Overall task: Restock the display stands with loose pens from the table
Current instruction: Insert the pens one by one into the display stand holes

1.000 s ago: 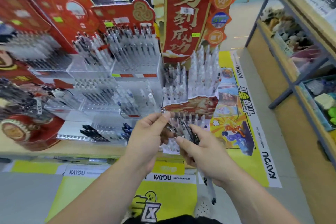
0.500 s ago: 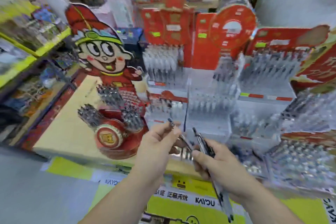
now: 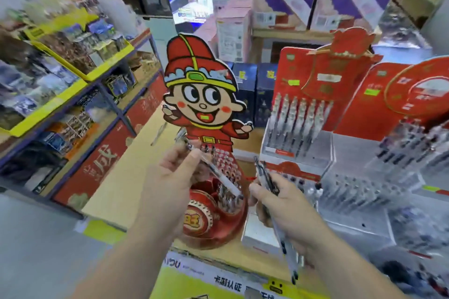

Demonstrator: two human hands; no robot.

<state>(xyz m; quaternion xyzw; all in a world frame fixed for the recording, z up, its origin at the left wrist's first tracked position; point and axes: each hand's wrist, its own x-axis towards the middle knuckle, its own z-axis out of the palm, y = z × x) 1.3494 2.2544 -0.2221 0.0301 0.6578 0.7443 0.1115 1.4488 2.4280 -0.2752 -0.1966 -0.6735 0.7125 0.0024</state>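
- While the left hand (image 3: 170,184), at seven o'clock, pinches one white-barrelled pen (image 3: 218,174) between thumb and curled fingers, the right hand (image 3: 289,209), at five o'clock, is closed round a bundle of dark pens (image 3: 268,179) whose ends stick out above and below the fist.
- Just beyond both hands, at six o'clock, a round red stand (image 3: 218,235) sits on the wooden table (image 3: 116,184); its slots hold upright pens (image 3: 228,204), closely packed.
- Behind it rises a cartoon cut-out (image 3: 201,94).
- At three o'clock, a white tiered stand (image 3: 313,153) holds a row of capped pens (image 3: 298,116) on its top step.
- At ten o'clock, one loose pen (image 3: 157,134) lies on the table.
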